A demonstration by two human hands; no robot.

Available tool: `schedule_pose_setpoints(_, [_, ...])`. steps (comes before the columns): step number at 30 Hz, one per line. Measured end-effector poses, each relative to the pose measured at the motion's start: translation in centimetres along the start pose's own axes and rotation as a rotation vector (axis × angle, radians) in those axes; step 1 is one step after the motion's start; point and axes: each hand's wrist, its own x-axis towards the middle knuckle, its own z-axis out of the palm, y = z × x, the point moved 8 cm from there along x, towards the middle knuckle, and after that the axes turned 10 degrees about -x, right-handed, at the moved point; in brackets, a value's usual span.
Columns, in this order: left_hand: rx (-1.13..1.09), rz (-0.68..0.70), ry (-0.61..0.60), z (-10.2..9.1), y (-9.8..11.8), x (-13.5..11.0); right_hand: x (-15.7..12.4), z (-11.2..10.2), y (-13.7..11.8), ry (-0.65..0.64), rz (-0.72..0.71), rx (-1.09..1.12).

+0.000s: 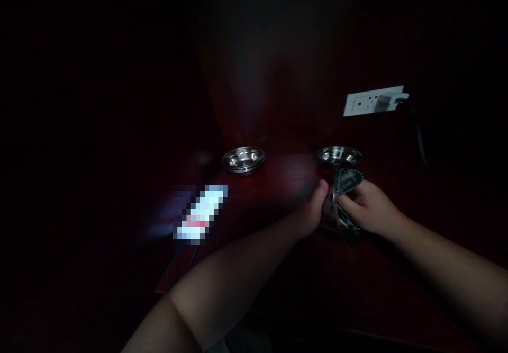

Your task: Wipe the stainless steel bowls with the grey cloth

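Note:
My left hand [311, 211] is closed on a shiny metal bowl [334, 216], which is tilted so that its thin rim faces the right. Only the thumb shows clearly; the other fingers are lost in shadow. Against the bowl's rim, my right hand [369, 205] grips a dark, textured cloth [349, 180], its thumb pressing toward the bowl. Just beyond both hands, another metal bowl [339, 155] sits upright on the dark red table [288, 175]. To the left stands a stack of similar metal bowls [243, 160].
A lit phone [201, 214], its screen blurred out, lies at the left with a thin cable [171, 268] near the table's edge. On the back wall is a white socket plate [373, 101] with a plug in it and a cord [419, 136] hanging down. Surroundings are very dark.

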Motion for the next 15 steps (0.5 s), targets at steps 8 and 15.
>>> schedule_pose_setpoints(8, [-0.023, 0.021, -0.028, 0.44, 0.43, -0.12, 0.48, -0.39, -0.1, -0.009, -0.054, -0.148])
schedule_pose_setpoints(15, [-0.04, 0.066, 0.032, 0.15, 0.83, -0.41, 0.66, -0.17, 0.67, -0.101, -0.007, -0.218])
